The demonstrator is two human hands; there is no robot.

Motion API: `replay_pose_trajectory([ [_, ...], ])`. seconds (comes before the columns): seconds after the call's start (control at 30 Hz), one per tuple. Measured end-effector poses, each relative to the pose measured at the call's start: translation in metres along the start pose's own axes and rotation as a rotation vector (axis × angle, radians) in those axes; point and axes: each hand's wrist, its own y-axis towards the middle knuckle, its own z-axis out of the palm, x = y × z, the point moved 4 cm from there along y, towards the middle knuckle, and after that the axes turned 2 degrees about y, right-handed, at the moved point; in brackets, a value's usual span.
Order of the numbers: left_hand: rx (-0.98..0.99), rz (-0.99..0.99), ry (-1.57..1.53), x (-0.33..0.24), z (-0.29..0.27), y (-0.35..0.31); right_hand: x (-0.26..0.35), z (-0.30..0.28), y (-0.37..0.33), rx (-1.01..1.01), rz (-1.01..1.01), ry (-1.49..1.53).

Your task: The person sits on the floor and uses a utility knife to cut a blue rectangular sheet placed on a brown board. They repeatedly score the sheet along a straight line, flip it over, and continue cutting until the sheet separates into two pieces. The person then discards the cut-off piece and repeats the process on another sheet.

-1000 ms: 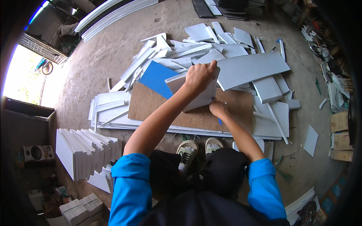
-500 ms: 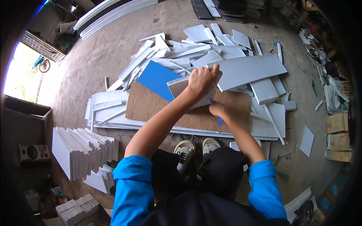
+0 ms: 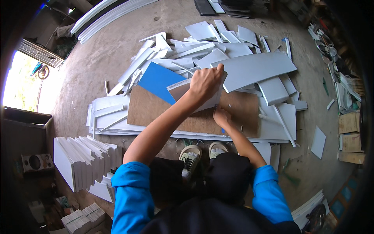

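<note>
To the left, the stacked white panels [image 3: 83, 162] stood well apart, bare floor [image 3: 97, 66] between. My left hand [image 3: 205, 82] had slid rightward since a second earlier, its grip closed on the grey-white panel piece [image 3: 194, 95] over the brown board [image 3: 163, 113]. My right hand [image 3: 221, 116] pressed beside it; that grip I could not tell. Scrap offcuts [image 3: 249, 66] crowded the far right.

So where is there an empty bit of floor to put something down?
Bare concrete floor lies up left, between the long white strips and the heap of white boards. A smaller bare patch sits right of the heap, around one loose white piece. It is crowded at the brown board, where the left hand holds a white panel and the right hand presses down.
</note>
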Motion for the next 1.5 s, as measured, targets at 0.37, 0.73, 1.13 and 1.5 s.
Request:
replay_pose_trajectory([
  [0.37,-0.046,-0.05,0.008,-0.001,-0.003,0.0,-0.011,0.011,-0.051,-0.149,-0.06,-0.105],
  [0.73,-0.199,-0.443,-0.415,0.096,-0.07,-0.062,-0.047,-0.023,-0.048,-0.298,-0.211,-0.011],
  [1.13,-0.88,-0.528,-1.122,0.119,-0.128,-0.124,0.088,-0.255,0.025,-0.275,-0.154,1.39],
  [1.5,-0.801,-0.183,-0.871,0.074,-0.133,-0.133,0.078,-0.268,0.043,-0.502,-0.056,0.999],
])
